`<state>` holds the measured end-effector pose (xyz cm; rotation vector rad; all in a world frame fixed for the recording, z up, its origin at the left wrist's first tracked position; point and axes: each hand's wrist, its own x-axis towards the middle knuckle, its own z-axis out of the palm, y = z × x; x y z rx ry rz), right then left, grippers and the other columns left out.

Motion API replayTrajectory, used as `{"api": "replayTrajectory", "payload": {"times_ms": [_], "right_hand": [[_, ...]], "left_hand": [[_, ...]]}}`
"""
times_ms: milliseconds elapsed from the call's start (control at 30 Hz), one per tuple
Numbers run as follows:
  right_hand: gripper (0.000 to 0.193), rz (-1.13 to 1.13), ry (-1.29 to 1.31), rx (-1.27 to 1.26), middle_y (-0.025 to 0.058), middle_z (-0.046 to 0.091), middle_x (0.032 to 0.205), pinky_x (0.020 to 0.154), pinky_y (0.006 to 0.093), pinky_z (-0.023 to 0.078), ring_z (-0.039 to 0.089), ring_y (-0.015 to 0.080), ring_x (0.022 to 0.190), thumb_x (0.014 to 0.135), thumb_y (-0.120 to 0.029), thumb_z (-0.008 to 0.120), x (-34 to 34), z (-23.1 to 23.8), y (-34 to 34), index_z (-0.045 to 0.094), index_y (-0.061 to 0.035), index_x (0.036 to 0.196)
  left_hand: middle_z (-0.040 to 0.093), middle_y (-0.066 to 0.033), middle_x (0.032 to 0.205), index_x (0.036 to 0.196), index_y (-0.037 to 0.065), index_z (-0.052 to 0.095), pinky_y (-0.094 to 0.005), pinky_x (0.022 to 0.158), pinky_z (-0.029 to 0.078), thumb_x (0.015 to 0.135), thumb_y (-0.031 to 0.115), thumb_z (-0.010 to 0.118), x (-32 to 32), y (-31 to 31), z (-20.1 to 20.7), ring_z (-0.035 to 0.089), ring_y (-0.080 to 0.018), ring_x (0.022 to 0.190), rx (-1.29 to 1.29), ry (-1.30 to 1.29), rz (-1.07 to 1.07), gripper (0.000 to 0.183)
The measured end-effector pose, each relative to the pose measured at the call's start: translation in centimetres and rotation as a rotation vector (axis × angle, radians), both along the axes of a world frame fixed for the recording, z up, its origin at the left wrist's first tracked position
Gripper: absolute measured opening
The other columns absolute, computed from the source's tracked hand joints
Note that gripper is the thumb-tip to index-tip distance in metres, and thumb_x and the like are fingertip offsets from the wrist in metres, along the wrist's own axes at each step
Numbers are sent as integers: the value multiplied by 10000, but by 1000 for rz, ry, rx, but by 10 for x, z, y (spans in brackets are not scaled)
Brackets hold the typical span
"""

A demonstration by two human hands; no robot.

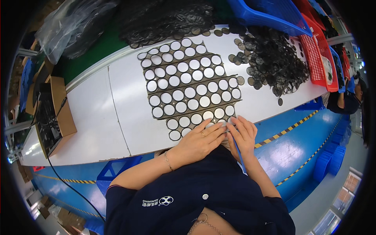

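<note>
Several dark strips (192, 78) with rows of round white spots ringed in black lie side by side on the white table. Whether the spots are white discs or holes over the tabletop, I cannot tell. My left hand (197, 144) rests on the nearest strip at the table's front edge, its fingers stretched toward the right. Close beside it, my right hand (243, 137) is closed round a slim blue stick-like tool (239, 156). The fingertips of both hands almost meet over the strip's near right corner. The tool's tip is hidden by the fingers.
Loose dark discs (270, 58) are heaped at the right of the table. Behind them stand a blue basket (270, 15) and a red basket (319, 58). Black netting-like sheets (164, 19) and clear plastic (74, 23) lie at the back. A cardboard box (62, 105) stands left.
</note>
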<state>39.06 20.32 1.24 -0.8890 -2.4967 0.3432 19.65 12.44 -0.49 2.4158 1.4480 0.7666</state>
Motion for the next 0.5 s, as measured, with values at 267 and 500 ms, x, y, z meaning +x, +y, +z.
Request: {"api": "replayTrajectory", "payload": {"times_ms": [267,500], "right_hand": [[277,-294,30,198,151,660,1226,1046,427,400,608,295,1172,956,-16,562,33,5,67,630,17,1223],[232,-204,272,-362,148,682,1187,1020,372,438,625,266,1132,966,-47,567,6,-5,33,667,6,1169]], "left_hand": [[557,-94,1393,1143,62,667,-473,1144,344,883,141,620,-1,-4,-1,462,-213,1355,31,-18,14,275],[559,-85,1389,1128,77,679,-469,1156,325,878,152,611,0,-5,-5,451,-212,1365,28,-1,11,270]]}}
